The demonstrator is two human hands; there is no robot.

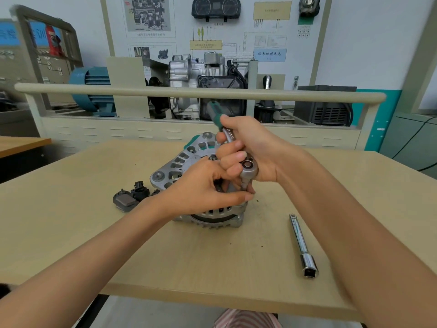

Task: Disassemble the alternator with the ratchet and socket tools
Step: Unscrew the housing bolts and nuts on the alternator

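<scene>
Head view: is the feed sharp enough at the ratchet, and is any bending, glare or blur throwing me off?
Head view: even, soft light, with faint shadows on the table; the ratchet head and the extension bar show small highlights, nothing blown out; the alternator is fairly sharp, the frame softens toward the edges; wide-angle distortion bows the rail; both forearms loom large.

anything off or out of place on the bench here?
Nothing damaged or spilled. The alternator sits on the table with both hands at the ratchet. A black removed part lies left of it, and an extension bar lies loose to the right, near the table's front edge.
</scene>
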